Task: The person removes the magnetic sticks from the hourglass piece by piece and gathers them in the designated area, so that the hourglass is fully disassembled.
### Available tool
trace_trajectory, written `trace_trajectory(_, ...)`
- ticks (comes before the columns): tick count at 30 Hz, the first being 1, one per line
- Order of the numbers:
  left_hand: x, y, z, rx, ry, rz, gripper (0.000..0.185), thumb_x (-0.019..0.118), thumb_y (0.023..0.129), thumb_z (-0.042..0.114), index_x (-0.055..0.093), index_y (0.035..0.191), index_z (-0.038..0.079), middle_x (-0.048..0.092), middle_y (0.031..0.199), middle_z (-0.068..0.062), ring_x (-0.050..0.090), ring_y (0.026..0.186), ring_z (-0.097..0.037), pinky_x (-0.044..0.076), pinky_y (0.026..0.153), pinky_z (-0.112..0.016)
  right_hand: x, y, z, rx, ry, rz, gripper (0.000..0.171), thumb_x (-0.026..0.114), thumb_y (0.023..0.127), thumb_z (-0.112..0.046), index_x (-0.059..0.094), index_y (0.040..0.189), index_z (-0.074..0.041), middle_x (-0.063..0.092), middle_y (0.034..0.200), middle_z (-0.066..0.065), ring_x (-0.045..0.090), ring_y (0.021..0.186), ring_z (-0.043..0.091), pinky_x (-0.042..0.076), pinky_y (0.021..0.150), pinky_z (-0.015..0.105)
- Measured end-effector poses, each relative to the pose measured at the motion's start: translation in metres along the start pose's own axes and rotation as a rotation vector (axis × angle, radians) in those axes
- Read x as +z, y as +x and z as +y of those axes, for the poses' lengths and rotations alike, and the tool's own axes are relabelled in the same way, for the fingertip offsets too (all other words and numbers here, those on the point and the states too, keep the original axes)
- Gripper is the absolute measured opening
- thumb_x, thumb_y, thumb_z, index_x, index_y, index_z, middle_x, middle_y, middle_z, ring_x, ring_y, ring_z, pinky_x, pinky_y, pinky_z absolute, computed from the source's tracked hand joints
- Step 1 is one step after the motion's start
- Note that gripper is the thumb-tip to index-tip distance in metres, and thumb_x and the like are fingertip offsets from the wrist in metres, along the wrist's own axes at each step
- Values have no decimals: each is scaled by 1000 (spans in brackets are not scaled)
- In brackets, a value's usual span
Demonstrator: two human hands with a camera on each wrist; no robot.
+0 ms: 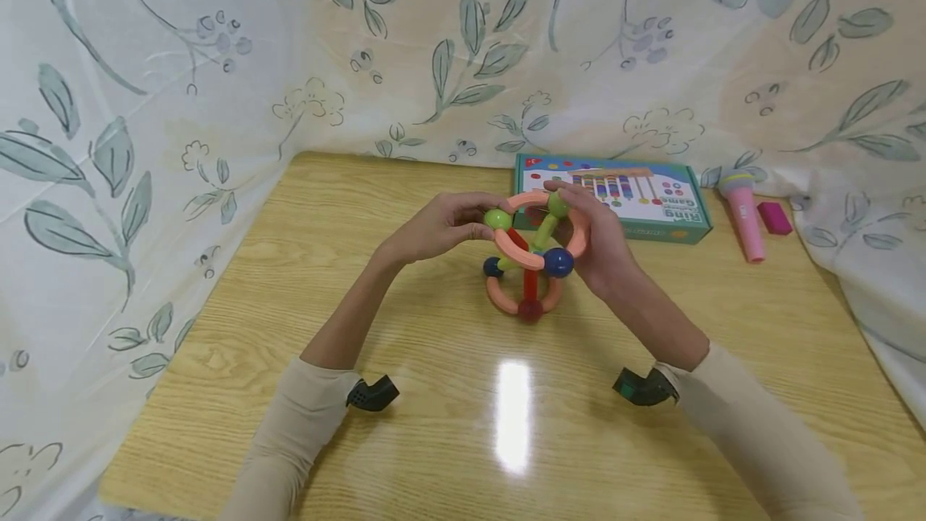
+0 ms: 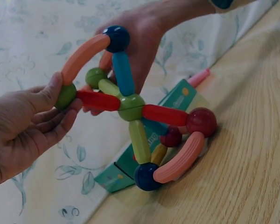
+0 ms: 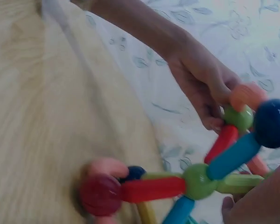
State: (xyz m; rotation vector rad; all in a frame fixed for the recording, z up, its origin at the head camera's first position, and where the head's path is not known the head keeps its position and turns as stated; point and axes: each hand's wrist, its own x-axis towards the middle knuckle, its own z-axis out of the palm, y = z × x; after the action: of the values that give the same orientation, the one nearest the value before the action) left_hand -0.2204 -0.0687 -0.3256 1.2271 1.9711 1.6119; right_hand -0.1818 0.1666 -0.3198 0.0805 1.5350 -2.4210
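Note:
A ball-and-rod toy (image 1: 530,257) stands on the wooden table (image 1: 434,392), built of curved peach rods, straight red, green and blue rods, and green, blue and dark red balls. My left hand (image 1: 483,214) pinches the green ball (image 1: 497,219) on its left side; the left wrist view shows thumb and fingers on that ball (image 2: 65,95). My right hand (image 1: 573,211) curls round the upper right of the toy, by the peach ring and a blue ball (image 1: 558,262). In the right wrist view the left hand (image 3: 210,93) grips the green ball (image 3: 239,116), and the toy's red ball (image 3: 100,193) rests on the table.
A teal game box (image 1: 611,198) lies just behind the toy. A pink toy microphone (image 1: 745,214) and a pink block (image 1: 774,217) lie at the back right. Floral cloth (image 1: 145,103) hangs around the table's left, back and right sides.

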Motion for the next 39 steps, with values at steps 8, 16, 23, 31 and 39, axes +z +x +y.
trace_trajectory(8,-1,1,2,-7,28,15,33,58,87,2,54,119,-4,57,115,-14,60,93,-18,49,81,-34,9,-2,8,-12,180,17,39,46,96,-17,37,133,-11,44,129,13,45,121,34,36,98,38)
trace_trajectory(16,-2,1,-9,0,134,48,39,60,86,5,53,125,0,60,107,-7,56,81,-22,47,67,-27,9,-1,6,-1,156,43,43,46,96,-16,33,136,-8,42,132,15,47,119,34,34,101,41)
trace_trajectory(23,-3,2,-23,26,244,83,41,62,86,21,56,126,12,58,97,3,48,76,-14,41,60,-31,8,1,7,1,148,44,37,47,95,-15,41,131,-9,44,130,13,49,118,34,36,99,41)
trace_trajectory(31,2,2,-17,56,269,115,30,63,86,21,60,115,15,59,99,4,53,77,-10,47,68,-29,8,3,6,3,150,53,34,47,96,-15,44,129,-9,44,131,12,49,117,35,33,101,42)
trace_trajectory(39,6,-3,7,36,261,128,25,60,87,8,59,112,4,55,88,-7,50,75,-16,44,67,-31,9,4,8,15,133,78,32,48,95,-17,45,126,-10,50,125,11,51,116,34,36,97,39)
